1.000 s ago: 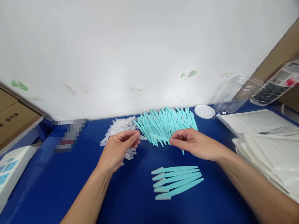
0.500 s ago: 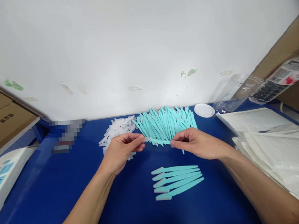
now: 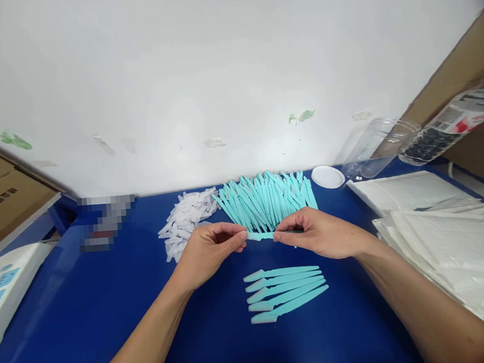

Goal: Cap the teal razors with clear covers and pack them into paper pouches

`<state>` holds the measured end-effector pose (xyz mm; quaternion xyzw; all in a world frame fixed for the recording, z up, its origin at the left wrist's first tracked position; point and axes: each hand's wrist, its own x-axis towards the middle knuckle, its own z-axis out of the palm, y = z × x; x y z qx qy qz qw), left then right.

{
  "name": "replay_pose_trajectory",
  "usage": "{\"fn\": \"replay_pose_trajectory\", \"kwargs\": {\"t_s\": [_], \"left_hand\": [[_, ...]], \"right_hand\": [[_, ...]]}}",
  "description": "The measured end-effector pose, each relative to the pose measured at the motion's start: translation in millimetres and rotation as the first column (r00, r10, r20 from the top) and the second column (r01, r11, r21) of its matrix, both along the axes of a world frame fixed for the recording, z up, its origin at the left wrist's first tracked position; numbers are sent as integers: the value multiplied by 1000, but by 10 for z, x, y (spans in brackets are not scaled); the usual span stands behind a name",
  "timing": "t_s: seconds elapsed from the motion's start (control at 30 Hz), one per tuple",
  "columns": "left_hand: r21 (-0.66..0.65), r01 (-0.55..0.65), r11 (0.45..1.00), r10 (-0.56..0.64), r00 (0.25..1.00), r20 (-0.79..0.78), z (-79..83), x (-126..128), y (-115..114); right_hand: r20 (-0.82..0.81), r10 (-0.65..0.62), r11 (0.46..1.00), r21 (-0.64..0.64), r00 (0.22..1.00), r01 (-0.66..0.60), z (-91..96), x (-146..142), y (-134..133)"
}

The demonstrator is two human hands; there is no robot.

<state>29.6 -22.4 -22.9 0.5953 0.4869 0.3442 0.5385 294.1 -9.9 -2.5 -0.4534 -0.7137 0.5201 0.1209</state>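
Note:
My left hand [image 3: 216, 249] pinches a small translucent blade cap [image 3: 251, 236] between thumb and fingers. In my right hand [image 3: 318, 232] is the handle of a teal eyebrow razor [image 3: 266, 236], held level. The cap is at the razor's blade end; how far it covers the blade is partly hidden by my left fingertips. Behind my hands lies a heap of teal eyebrow razors [image 3: 263, 199]. Left of it is a pile of loose translucent caps [image 3: 186, 213]. Several capped razors [image 3: 288, 284] lie fanned in a row in front, blade ends to the left.
White padded packets [image 3: 449, 244] are stacked at the right. Behind them are a round white lid [image 3: 328, 177], a clear jar [image 3: 382, 147] on its side and a bottle [image 3: 449, 123]. A power strip [image 3: 15, 286] and cardboard box [image 3: 9, 198] sit left. A white wall [image 3: 202, 85] closes the back.
My left hand has moved right, towards my right hand, bringing the cap to the razor's blade end. The gap between my hands has narrowed. The row in front looks the same.

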Motion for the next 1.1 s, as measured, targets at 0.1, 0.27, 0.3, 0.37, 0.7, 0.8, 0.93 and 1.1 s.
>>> {"fn": "replay_pose_trajectory", "kwargs": {"t_s": [0.1,0.27,0.3,0.37,0.7,0.8,0.93,1.1], "left_hand": [[113,89,990,-77,992,-105,64,-75,5],[85,22,996,-6,983,-185,182,-260,77],[56,-1,998,11,984,-177,191,-283,90],[-1,-24,1000,24,989,-149,191,-295,102],[-110,27,994,-38,994,-99,118,-82,38],[-121,10,993,-22,995,-96,134,-114,38],[-137,-1,991,-10,997,-80,154,-148,42],[-144,48,988,-57,997,-60,99,-38,13]], "right_hand": [[2,13,1000,5,1000,-13,30,18,1],[-26,-12,1000,13,1000,12,45,80,28],[-25,-18,1000,17,1000,19,42,91,32],[-19,-20,1000,23,1000,20,32,102,37],[39,13,999,45,999,-14,7,98,28],[29,16,999,40,999,-17,15,100,23],[23,22,999,25,1000,-22,26,93,10],[26,45,999,29,999,-45,46,58,-10]]}}
